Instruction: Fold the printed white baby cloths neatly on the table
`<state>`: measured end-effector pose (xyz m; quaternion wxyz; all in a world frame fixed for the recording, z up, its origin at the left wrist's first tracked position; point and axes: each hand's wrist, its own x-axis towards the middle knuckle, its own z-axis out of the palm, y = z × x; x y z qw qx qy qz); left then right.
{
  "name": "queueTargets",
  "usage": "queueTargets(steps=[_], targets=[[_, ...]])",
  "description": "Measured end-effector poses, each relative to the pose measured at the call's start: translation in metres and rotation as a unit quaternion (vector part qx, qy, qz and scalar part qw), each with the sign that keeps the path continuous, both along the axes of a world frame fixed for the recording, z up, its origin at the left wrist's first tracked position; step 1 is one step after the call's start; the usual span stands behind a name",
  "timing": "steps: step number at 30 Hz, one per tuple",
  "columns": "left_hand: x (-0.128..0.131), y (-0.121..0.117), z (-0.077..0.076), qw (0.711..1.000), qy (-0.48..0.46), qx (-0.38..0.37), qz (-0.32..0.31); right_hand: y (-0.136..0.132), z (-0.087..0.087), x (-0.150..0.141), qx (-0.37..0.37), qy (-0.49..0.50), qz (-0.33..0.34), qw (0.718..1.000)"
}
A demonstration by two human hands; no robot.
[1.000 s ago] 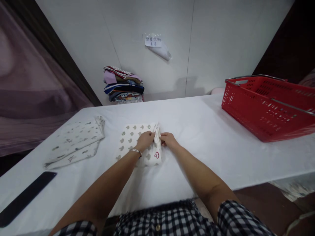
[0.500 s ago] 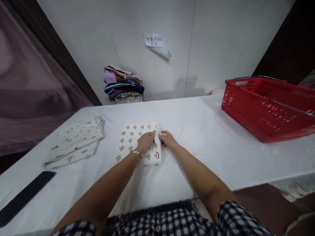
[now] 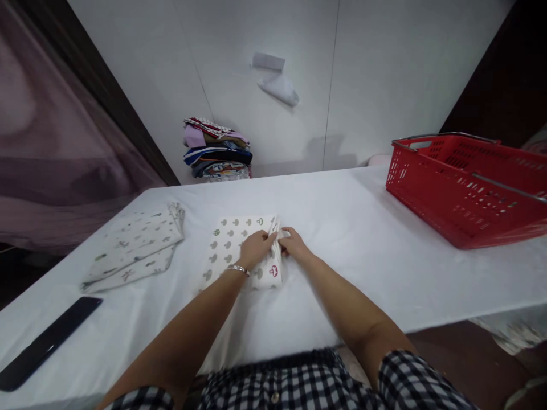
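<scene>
A folded white cloth with a mushroom print (image 3: pixel 231 242) lies flat on the white table (image 3: pixel 350 239) in front of me. My left hand (image 3: pixel 255 249), with a bracelet at the wrist, rests on the cloth's right part, fingers curled over its right edge. My right hand (image 3: pixel 293 245) pinches that same right edge from the other side. Both hands meet at the fold.
A second folded printed cloth (image 3: pixel 137 245) lies to the left. A dark flat object (image 3: pixel 47 341) sits near the front left edge. A red basket (image 3: pixel 465 182) stands at the right. A stack of folded clothes (image 3: pixel 217 151) is against the wall behind.
Both hands stay on the cloth's right edge with only slight shifts. The view has tilted a little.
</scene>
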<state>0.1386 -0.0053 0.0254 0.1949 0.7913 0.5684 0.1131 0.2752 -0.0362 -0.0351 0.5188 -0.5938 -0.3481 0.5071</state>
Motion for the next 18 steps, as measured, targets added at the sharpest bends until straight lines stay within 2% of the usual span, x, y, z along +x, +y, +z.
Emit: queueTargets(steps=[4,11,18], targets=[[0.003,0.000,-0.003,0.999,0.038,0.009,0.005,-0.001,0.002,0.000,0.000,0.009,0.000,1.000],[0.006,-0.003,-0.003,0.999,0.042,0.020,0.000,-0.001,0.008,0.000,-0.025,0.042,0.004,0.999],[0.007,-0.001,-0.001,1.000,0.024,0.005,0.004,-0.003,0.009,0.000,-0.015,0.010,0.002,1.000]])
